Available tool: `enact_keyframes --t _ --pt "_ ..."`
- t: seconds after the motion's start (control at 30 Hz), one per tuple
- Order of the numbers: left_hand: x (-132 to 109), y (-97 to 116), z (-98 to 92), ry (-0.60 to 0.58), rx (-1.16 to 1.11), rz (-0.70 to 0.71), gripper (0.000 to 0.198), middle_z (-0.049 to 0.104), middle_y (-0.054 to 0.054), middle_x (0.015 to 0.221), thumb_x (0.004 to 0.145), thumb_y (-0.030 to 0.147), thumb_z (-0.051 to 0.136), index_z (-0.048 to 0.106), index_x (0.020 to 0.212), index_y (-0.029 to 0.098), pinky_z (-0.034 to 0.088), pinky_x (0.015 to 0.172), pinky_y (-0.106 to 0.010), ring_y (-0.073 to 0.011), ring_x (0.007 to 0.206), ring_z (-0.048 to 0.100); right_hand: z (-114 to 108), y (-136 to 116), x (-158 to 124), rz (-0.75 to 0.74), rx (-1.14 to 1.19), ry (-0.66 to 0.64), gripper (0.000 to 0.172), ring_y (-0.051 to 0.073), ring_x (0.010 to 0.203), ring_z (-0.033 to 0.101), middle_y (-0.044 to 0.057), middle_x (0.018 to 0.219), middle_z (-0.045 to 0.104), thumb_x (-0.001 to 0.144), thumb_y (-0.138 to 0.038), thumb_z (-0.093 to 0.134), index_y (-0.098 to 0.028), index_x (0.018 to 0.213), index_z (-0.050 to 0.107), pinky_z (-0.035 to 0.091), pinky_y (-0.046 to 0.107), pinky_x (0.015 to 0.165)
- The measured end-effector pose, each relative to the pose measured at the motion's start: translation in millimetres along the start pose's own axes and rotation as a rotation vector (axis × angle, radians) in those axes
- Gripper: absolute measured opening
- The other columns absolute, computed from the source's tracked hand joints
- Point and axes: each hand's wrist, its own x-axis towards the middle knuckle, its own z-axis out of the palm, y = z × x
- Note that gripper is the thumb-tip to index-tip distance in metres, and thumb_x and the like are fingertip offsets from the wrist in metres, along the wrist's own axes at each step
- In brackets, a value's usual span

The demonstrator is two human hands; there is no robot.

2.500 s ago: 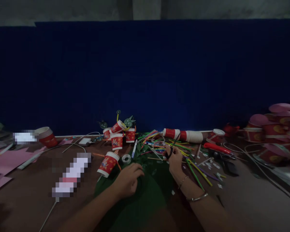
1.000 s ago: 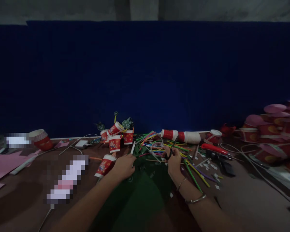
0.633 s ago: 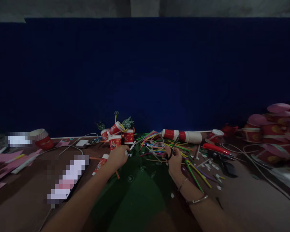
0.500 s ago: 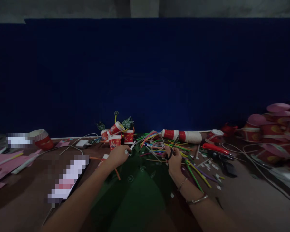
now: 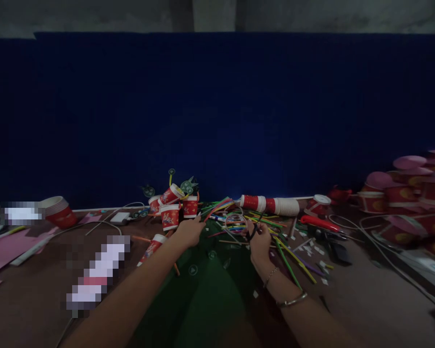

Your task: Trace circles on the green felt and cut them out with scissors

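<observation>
My left hand (image 5: 191, 230) is closed at the left end of a heap of coloured sticks (image 5: 223, 205), its fingertips at a red-orange one; whether it grips that stick is hard to tell. Dark-handled scissors (image 5: 253, 232) are in my right hand (image 5: 260, 241), their blades pointing up and away. Left of my left hand stand red paper cups (image 5: 170, 217) with green round and leaf-shaped pieces on them. Below the hands lies a dark green sheet (image 5: 210, 290) with small printed shapes.
Stacked cups (image 5: 286, 206) lie on their side behind the heap. A red tool (image 5: 321, 222) and white scraps are to the right, pink-topped cups (image 5: 413, 193) at far right. A phone (image 5: 99, 273), white cables and pink paper (image 5: 14, 246) are at the left.
My left hand has moved slightly up and right, to the end of the coloured sticks. My right hand still holds the scissors. The view has shifted slightly.
</observation>
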Motion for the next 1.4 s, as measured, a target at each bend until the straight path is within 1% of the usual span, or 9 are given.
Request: enact_keyframes --t 0.2,0.4,0.53,0.67,0.8,0.93,1.1,1.23,1.4 --pt "-14.9 -4.8 -6.0 0.021 -0.06 -0.041 0.041 0.059 -0.012 0.108 0.069 0.005 0.047 0.059 0.105 0.018 0.048 0.074 -0.033 -0.0248 0.089 0.062 -2.1 2.1 3.2 -0.028 -0.021 0.039 0.032 0.01 0.051 0.055 -0.009 0.055 0.051 0.068 -0.036 0.067 -0.021 0.07 0.038 0.044 0.019 0.047" --pt "-47.1 19.1 -2.0 0.141 -0.29 -0.031 0.036 0.056 -0.009 0.11 0.078 0.033 0.049 0.048 0.111 0.02 0.044 0.079 -0.033 -0.0238 0.096 0.058 -1.8 -7.1 -0.8 0.006 -0.034 0.051 0.036 0.01 0.048 0.055 -0.008 0.053 0.053 0.064 -0.042 0.07 -0.021 0.069 0.041 0.042 0.017 0.04" --pt "-71.4 37.2 12.9 0.164 -0.572 0.02 0.028 0.054 -0.004 0.097 0.071 0.022 0.05 0.046 0.098 0.021 0.044 0.07 -0.029 -0.0176 0.079 0.056 -0.3 -10.8 -4.6 0.068 -0.046 -0.013 0.037 0.01 0.038 0.051 -0.007 0.048 0.052 0.064 -0.046 0.069 -0.019 0.065 0.044 0.035 0.017 0.031" --pt "-83.2 37.9 19.1 0.173 -0.698 0.013 0.035 0.049 -0.002 0.095 0.062 0.01 0.045 0.045 0.096 0.021 0.044 0.066 -0.027 -0.0143 0.074 0.052 0.5 -14.0 -2.0 0.099 -0.113 -0.113 0.038 0.012 0.037 0.052 -0.006 0.047 0.055 0.062 -0.046 0.071 -0.02 0.068 0.045 0.036 0.018 0.029" --pt "-80.9 30.0 19.1 0.203 -0.798 0.0 0.044 0.049 -0.004 0.101 0.063 0.009 0.047 0.048 0.105 0.02 0.046 0.075 -0.028 -0.0149 0.084 0.054 -3.8 -26.0 10.1 0.16 -0.291 -0.264 0.038 0.014 0.035 0.052 -0.005 0.046 0.058 0.054 -0.035 0.078 -0.021 0.067 0.045 0.039 0.022 0.029" --pt "-76.5 34.6 27.7 0.343 -0.91 -0.098 0.052 0.053 -0.007 0.111 0.065 0.021 0.06 0.044 0.115 0.02 0.044 0.088 -0.033 -0.02 0.101 0.054 -13.3 -46.7 27.1 0.206 -0.471 -0.337 0.032 0.015 0.027 0.049 -0.003 0.037 0.055 0.049 -0.023 0.08 -0.02 0.06 0.05 0.027 0.018 0.023" --pt "-78.2 51.3 45.2 0.434 -1.0 -0.118 0.043 0.061 -0.004 0.102 0.066 0.023 0.063 0.047 0.106 0.021 0.046 0.086 -0.034 -0.0194 0.095 0.059 -22.4 -64.8 45.6 0.119 -0.7 -0.435 0.031 0.01 0.02 0.039 -0.006 0.026 0.045 0.047 -0.012 0.076 -0.02 0.041 0.046 0.02 0.017 0.025" --pt "-78.6 52.3 48.2 0.468 -0.992 -0.094 0.044 0.061 -0.005 0.106 0.066 0.021 0.062 0.046 0.108 0.021 0.045 0.09 -0.036 -0.0205 0.1 0.058 -24.4 -66.9 48.2 0.123 -0.721 -0.556 0.019 0.01 0.025 0.043 -0.007 0.03 0.048 0.048 -0.016 0.075 -0.019 0.047 0.056 0.026 0.018 0.029" --pt "-76.2 44.9 40.1 0.433 -1.068 -0.109 0.052 0.061 -0.006 0.112 0.066 0.019 0.062 0.04 0.114 0.021 0.042 0.095 -0.037 -0.0201 0.105 0.057 -21.6 -60.8 41.3 -0.191 -0.908 -0.576 0.016 0.013 0.049 0.056 -0.004 0.053 0.061 0.052 -0.016 0.073 -0.019 0.062 0.06 0.038 0.02 0.046"
